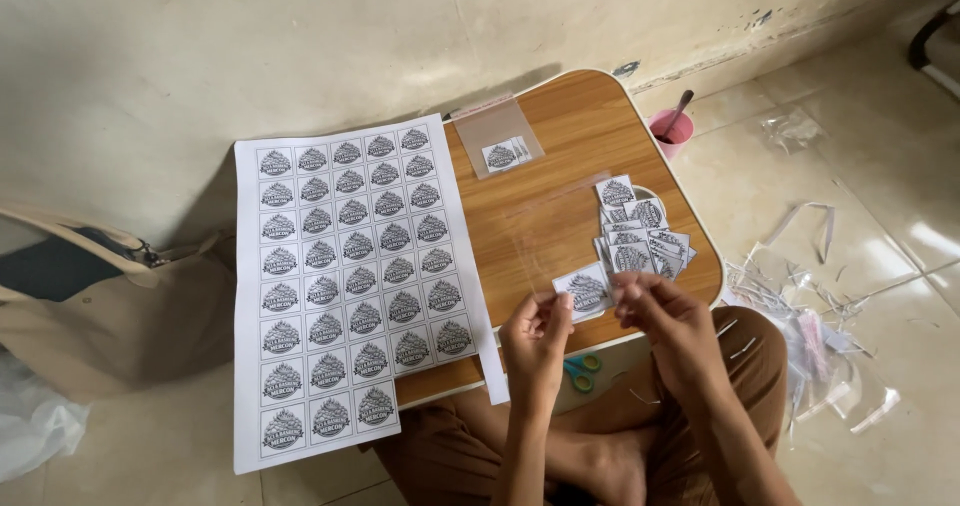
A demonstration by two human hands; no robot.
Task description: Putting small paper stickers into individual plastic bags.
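At the far left a beige bag (110, 306) lies on the floor against the wall, with a crumpled plastic bag (35, 421) just below it. Next comes a large white sheet of printed labels (350, 286), in 5 columns, which lies partly on the low wooden table (560, 136) and hangs over its left and front edge. Near the top of the table rests a small clear plastic sleeve (497, 136) with cut labels inside.

The left hand (535, 341) is raised over the front edge of the table. Its thumb and forefinger are closed in a pinch on the lower left edge of 1 cut label (585, 291), and the other fingers are curled loosely. The right hand (665, 316) is just beside it; its fingertips are pinched together at the right edge of the same label, where a clear plastic sleeve (555, 231) seems to meet it, though the thin plastic is hard to see. Under the hands, blue and green scissors (580, 369) lie near the knee.

More to the right is a pile of cut labels (640, 236) on the table. A pink cup (670, 131) with a stick stands on the tiled floor, and paper and plastic scraps (810, 306) are scattered at the far right.
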